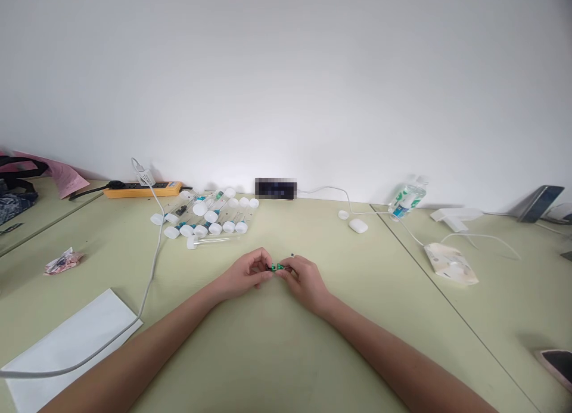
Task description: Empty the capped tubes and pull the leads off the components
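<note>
Pale green tabletop (277,365) runs back to a plain wall (286,79). Taking the black device (276,189) by the wall as landmark, its face is pixelated and unreadable. Nearer the camera than it, the left hand (248,274) and right hand (307,283) pinch a tiny green piece (274,268) between them; fingers cover its ends, so whether it is one part or two is unclear. Left of the device lie white-capped clear tubes (215,228), overlapping, contents hard to identify. Far right of it, a dark shape (556,365) is cut off by the frame.
</note>
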A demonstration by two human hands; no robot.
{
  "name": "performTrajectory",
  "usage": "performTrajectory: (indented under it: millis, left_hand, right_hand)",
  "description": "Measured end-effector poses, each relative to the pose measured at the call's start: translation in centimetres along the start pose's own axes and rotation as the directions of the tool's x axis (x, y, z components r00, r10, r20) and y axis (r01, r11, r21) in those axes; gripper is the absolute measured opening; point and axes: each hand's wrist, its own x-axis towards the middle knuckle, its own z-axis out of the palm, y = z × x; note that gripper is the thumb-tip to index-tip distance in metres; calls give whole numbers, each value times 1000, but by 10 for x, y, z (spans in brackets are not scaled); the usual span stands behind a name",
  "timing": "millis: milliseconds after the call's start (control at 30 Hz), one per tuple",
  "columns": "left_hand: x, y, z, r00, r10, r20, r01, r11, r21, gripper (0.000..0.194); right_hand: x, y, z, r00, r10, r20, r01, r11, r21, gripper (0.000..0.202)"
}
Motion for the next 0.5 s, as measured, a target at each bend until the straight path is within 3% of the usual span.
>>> performTrajectory:
  millis: [500]
  left_hand:
    - [0, 0, 0, 998, -55, -12, 54, 998, -21, 24]
  right_hand:
    - [0, 0, 1, 1000, -18, 6, 18, 1000, 21, 12]
